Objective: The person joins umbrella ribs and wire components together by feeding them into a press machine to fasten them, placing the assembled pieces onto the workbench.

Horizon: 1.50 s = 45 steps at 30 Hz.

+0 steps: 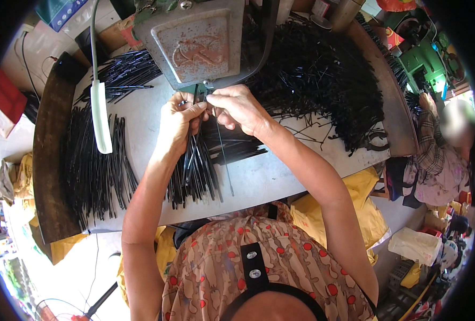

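Under the press [194, 40], both hands' fingers [199, 107] pinch a black rod [194, 152].

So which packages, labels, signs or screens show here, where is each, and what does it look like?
Blue packet: top left corner, flat, blue with pale print.
Red box: far left edge, boxy, red and white.
White bag: lower right floor, lumpy, whitish.
No screens or signs can be made out.
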{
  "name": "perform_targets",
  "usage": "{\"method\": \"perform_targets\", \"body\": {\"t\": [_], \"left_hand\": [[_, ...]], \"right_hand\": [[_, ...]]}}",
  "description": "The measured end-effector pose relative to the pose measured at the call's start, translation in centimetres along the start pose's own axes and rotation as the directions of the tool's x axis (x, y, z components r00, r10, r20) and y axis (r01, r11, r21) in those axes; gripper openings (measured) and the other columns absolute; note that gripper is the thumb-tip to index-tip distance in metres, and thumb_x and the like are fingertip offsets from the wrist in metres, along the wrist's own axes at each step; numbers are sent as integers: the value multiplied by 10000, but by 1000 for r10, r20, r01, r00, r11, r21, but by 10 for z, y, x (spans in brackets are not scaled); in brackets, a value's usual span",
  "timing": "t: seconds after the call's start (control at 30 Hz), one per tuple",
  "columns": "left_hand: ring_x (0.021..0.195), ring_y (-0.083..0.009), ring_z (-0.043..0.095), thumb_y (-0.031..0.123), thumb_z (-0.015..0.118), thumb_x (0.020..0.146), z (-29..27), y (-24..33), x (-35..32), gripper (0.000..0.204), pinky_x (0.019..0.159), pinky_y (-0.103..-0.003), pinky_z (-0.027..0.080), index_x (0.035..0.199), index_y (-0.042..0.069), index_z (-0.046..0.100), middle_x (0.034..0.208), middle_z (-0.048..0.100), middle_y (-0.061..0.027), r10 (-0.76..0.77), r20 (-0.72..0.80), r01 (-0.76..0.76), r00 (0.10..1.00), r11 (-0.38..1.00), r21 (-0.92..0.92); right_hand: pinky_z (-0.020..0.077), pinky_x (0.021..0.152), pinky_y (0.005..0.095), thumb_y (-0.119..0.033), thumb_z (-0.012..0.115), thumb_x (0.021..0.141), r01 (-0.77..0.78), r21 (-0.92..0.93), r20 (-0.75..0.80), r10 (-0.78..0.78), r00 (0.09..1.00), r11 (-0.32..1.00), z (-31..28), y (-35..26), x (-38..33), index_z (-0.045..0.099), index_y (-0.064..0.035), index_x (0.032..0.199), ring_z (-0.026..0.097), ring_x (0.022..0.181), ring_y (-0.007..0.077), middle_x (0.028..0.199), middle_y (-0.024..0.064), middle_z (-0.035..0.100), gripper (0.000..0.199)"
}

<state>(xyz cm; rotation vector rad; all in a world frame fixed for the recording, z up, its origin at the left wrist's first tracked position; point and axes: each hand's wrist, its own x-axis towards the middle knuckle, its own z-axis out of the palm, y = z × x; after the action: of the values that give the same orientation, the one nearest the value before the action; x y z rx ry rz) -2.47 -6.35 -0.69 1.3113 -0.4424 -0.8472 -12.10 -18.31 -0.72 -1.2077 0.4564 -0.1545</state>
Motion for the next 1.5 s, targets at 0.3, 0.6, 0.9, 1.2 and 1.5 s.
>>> {"method": "perform_targets", "body": {"t": [0.3, 0.6, 0.9, 1.2, 1.5], "left_hand": [[398, -49, 402, 22, 608, 773, 9, -4, -4, 154, 344, -168, 286, 806, 63, 463, 608, 558, -63, 10, -108, -6, 994, 999, 40], [405, -66, 396, 6, 604, 754, 7, 4, -7, 199, 355, -193, 289, 839, 48, 430, 599, 552, -79, -30, -81, 31, 996, 999, 20], [473, -143, 505, 99, 617, 753, -59, 47, -36, 214, 421, -246, 379, 934, 37, 521, 603, 567, -58, -107, -62, 120, 992, 707, 697], [767, -322, 520, -38, 603, 697, -44, 25, -56, 267, 647, -379, 437, 936, 17, 500, 845, 512, -147, 449, 449, -498, 773, -11, 867], [795, -294, 520, -14, 598, 674, 23, -27, -31, 140, 698, -353, 442, 814, -8, 587, 803, 501, -115, 275, 644, -659, 714, -45, 751]], "right_hand": [[311, 322, 182, -165, 502, 874, -16, 40, 0, 16, 1000, 999, -1, 2, -2, 543, 20, 760, 439, 423, 60, 629, 68, 536, 221], [418, 409, 217, -128, 472, 843, -43, -674, -183, -111, 977, 737, -66, -43, -62, 603, 17, 854, 545, 488, 91, 700, 68, 592, 195], [449, 743, 408, -49, 512, 753, 37, -922, 96, -135, 986, -385, -99, -16, -128, 538, 4, 917, 570, 896, 313, 1033, 158, 531, 174], [474, 659, 365, 26, 508, 695, 105, -865, 175, -100, 979, -492, -102, -17, -87, 491, 17, 780, 588, 781, 268, 862, 139, 524, 88], [478, 617, 385, -31, 520, 763, 59, -956, 168, -373, 912, -287, -92, -22, -83, 505, -7, 854, 589, 703, 306, 827, 150, 572, 96]]}}
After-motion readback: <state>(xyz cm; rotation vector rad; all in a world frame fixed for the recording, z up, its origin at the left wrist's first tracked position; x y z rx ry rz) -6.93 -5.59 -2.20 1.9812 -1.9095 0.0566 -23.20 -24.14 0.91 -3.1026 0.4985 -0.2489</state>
